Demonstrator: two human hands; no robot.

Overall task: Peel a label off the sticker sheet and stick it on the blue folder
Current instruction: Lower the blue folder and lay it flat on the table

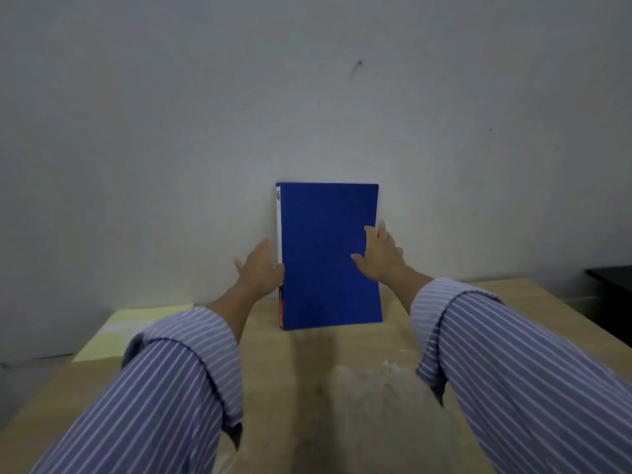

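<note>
Blue folder (330, 254) stands upright at far edge of the surface (307, 371), back against the pale wall (307, 97). Left hand (261, 266) flat against its spine edge, fingers spread wide, gripping nothing. Right hand (379, 254) on the folder's right edge, thumb on the cover, fingers (381, 227) wrapped behind, holding it. Striped sleeves (178, 378) reach in from near side. Pale yellow sheet (130, 328) lies at far left of the surface. Dark furniture (612, 278) at far right. Near middle of the light wood surface bare.
</note>
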